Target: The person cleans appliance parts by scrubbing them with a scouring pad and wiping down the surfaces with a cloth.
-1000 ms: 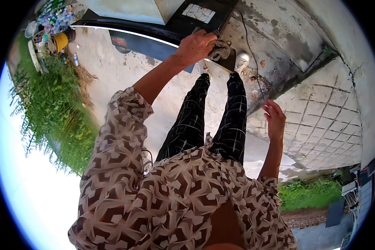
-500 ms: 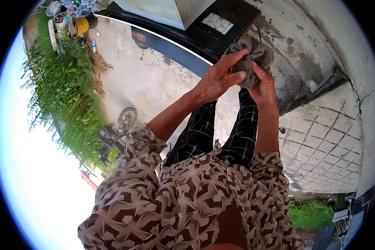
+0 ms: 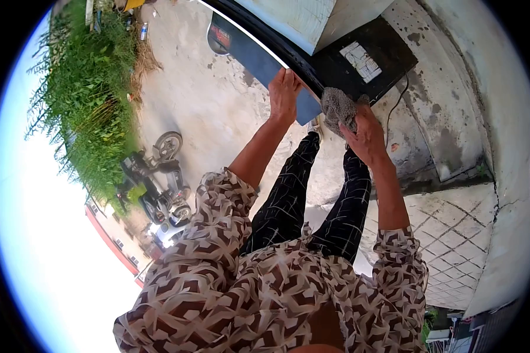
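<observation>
My right hand is closed around a crumpled grey-brown cloth, pressed against the near corner of a long black-edged tabletop. To its left, my left hand grips the tabletop's pale front rim, fingertips on top. A blue-grey panel with a red label hangs below that rim, partly behind my left hand. On the black top lies a whitish cracked-looking patch, next to a large pale box-like block.
A dark cable runs down from the black top's right side. Motorbikes stand on the concrete at the left, near green bushes. A scored concrete ramp lies at the right, beside a pale wall.
Both hands held the cloth together before. Now my left hand has let go and taken the rim, while my right hand has brought the cloth to the corner. The view has shifted.
</observation>
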Demonstrator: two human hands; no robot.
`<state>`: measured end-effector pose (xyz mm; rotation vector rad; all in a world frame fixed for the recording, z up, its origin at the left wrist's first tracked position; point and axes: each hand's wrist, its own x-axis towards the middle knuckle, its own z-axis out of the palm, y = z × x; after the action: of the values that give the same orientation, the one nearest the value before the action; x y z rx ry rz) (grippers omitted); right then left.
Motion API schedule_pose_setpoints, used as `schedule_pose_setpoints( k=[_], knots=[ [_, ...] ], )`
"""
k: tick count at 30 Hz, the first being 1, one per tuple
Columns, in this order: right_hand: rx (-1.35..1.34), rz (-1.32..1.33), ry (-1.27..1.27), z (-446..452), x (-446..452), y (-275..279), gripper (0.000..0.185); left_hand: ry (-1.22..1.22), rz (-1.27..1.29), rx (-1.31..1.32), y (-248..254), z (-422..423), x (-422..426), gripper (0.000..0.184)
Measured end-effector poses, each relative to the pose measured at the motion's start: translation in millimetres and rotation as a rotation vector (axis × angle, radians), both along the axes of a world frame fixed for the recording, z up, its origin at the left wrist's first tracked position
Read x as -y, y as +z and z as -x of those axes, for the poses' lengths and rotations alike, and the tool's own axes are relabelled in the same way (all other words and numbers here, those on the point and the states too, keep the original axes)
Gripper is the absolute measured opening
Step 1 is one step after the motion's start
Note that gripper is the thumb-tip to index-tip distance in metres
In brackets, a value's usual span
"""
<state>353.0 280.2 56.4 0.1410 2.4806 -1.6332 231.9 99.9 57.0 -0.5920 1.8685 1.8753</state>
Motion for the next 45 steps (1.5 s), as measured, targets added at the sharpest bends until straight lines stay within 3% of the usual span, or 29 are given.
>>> schedule_pose_setpoints(
  k=[1, 5, 7, 12, 16, 18, 21, 24, 28, 29, 32, 36, 38, 40, 41, 42, 43, 45],
  knots=[
    [0.155, 0.013, 0.056, 13.4, 5.1, 2.8, 0.042, 0.023, -0.055, 0.041, 11.3, 0.8, -4.2, 0.020],
    [0.183, 0.212, 0.034, 78.7, 37.4, -2.9, 0.041, 0.025, -0.277, 0.164, 10.2, 8.4, 21.6, 0.022],
    [0.074, 0.270, 0.010, 117.4, 62.4, -21.9, 0.045, 0.057, -0.330, 0.220, 6.4, 10.3, 30.9, 0.029],
    [0.086, 0.318, 0.110, 217.6, 92.8, -3.4, 0.056, 0.278, -0.446, 0.132, 21.5, 42.9, 30.0, 0.044],
    [0.194, 0.199, 0.229, 197.2, 72.6, 10.5, 0.056, 0.278, -0.482, 0.037, 14.7, 77.5, 37.8, 0.051],
    [0.392, 0.052, 0.233, 155.9, 53.0, 2.2, 0.053, 0.257, -0.386, 0.043, 9.8, 96.8, 36.1, 0.049],
    [0.271, 0.274, 0.098, 114.2, 40.3, 14.7, 0.050, 0.235, -0.279, 0.109, -5.4, 119.3, 36.4, 0.050],
    [0.286, 0.175, 0.118, 121.0, 47.2, 14.8, 0.051, 0.245, -0.300, 0.149, -3.7, 119.5, 34.5, 0.047],
    [0.078, 0.253, 0.055, 187.4, 90.4, -28.2, 0.058, 0.221, -0.381, 0.274, 5.6, 125.1, 43.9, 0.039],
    [0.106, 0.265, 0.095, 214.6, 97.9, -16.9, 0.059, 0.202, -0.397, 0.185, 1.8, 125.8, 47.4, 0.034],
    [0.131, 0.288, 0.176, 285.5, 120.2, -0.4, 0.063, 0.186, -0.266, 0.321, -8.4, 137.3, 64.2, 0.032],
    [0.002, 0.066, 0.143, 299.5, 145.4, -30.2, 0.050, 0.180, -0.412, 0.124, -35.2, 161.6, 84.1, 0.039],
    [-0.078, 0.019, 0.149, 270.1, 124.6, -29.9, 0.041, 0.280, -0.449, 0.073, -24.4, 169.6, 74.5, 0.044],
    [0.106, -0.009, 0.224, 214.4, 91.6, -10.8, 0.040, 0.248, -0.232, 0.040, -23.1, 173.1, 61.1, 0.054],
    [0.070, 0.024, 0.165, 180.1, 84.2, -16.1, 0.042, 0.269, -0.118, 0.093, -13.0, 167.2, 45.2, 0.057],
    [0.028, 0.056, 0.108, 145.6, 79.0, -25.5, 0.044, 0.241, 0.006, -0.024, -42.3, 165.9, 47.7, 0.053],
    [-0.059, -0.070, 0.113, 117.3, 65.8, -20.4, 0.047, 0.289, 0.159, 0.006, -41.2, 161.5, 32.2, 0.052],
    [-0.109, -0.166, 0.097, 77.2, 38.9, -14.5, 0.050, 0.353, 0.381, 0.107, -11.5, 144.5, -5.3, 0.047]
  ],
)
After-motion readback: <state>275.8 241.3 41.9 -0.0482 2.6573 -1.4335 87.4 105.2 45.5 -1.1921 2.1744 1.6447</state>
